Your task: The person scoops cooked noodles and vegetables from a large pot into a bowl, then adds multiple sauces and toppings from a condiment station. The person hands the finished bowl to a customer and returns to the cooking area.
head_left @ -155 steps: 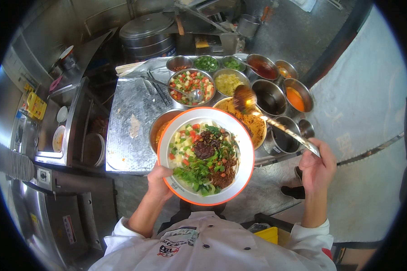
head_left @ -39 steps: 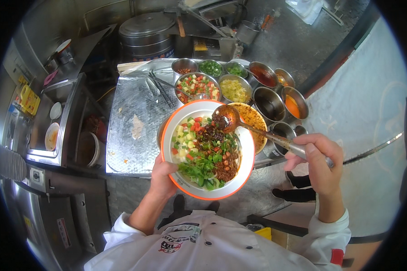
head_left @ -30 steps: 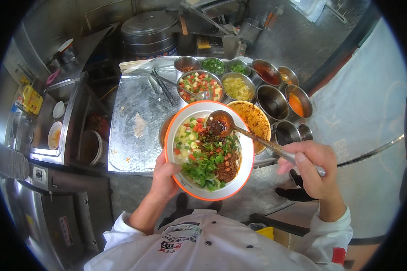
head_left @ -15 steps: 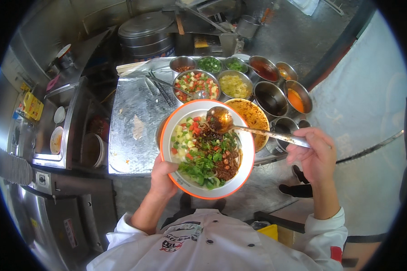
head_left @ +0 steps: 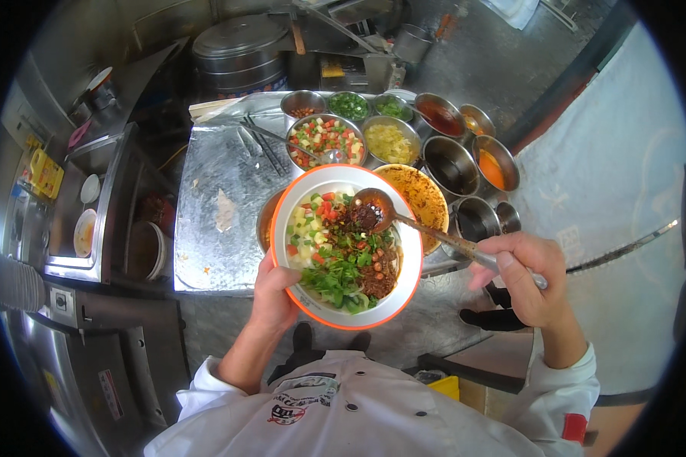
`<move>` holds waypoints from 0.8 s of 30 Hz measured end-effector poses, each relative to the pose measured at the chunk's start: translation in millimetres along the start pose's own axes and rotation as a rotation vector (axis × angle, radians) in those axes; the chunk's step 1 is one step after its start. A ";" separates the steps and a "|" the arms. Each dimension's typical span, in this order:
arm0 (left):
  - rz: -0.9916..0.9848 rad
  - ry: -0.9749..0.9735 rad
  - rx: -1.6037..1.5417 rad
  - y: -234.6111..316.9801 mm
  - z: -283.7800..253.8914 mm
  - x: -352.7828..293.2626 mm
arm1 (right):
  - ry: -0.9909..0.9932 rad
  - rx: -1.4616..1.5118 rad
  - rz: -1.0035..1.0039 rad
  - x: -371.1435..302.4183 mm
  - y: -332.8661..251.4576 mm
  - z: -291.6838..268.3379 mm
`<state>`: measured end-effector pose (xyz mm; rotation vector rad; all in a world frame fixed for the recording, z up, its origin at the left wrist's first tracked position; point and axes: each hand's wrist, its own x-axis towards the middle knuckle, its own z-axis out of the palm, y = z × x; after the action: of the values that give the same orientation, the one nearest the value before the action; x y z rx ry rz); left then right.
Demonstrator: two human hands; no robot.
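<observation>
My left hand (head_left: 273, 297) grips the left rim of a white bowl (head_left: 335, 178) with an orange edge, its thumb over the rim. Inside lie diced red and pale-green vegetables, chopped herbs (head_left: 329, 283), brown minced topping (head_left: 379, 282) and dark chili sauce. My right hand (head_left: 527, 276) is closed around the handle of a metal ladle (head_left: 442, 242). The ladle's head is over the upper right of the bowl, with dark red sauce in it. Whether it touches the food I cannot tell. Behind the bowl, partly covered by it, stands a tub of orange-brown sauce (head_left: 421, 199).
Several steel pots hold diced vegetables (head_left: 324, 137), pickled greens (head_left: 392, 143), chopped green onion (head_left: 348, 106) and red sauce (head_left: 440, 114). Chopsticks (head_left: 265, 148) lie on the foil-covered table (head_left: 213, 244). A sink (head_left: 91, 255) is left, a large steamer (head_left: 240, 53) behind.
My right hand has moved slightly down and right, its fingers curled further round the handle. The ladle's handle slants more steeply. The bowl stays in my left hand, nearly in place.
</observation>
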<state>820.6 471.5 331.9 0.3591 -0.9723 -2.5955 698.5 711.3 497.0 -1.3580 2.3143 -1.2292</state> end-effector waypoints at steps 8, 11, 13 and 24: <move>-0.022 0.048 -0.020 -2.6 -7.4 2.5 | 0.404 0.709 0.300 -15.7 40.9 0.0; -0.008 0.047 -0.072 -4.2 -11.8 2.3 | 0.607 0.948 0.296 -27.7 64.1 -11.0; 0.028 0.031 -0.062 -3.7 -15.1 3.0 | 0.758 0.996 0.324 -38.0 79.4 -14.9; 0.006 0.007 -0.118 4.3 -12.3 3.0 | 0.580 0.636 0.591 -46.2 187.7 72.8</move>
<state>823.1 460.2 325.4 0.3336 -0.8121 -2.6290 643.5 751.6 301.9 -0.0962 2.0615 -2.0324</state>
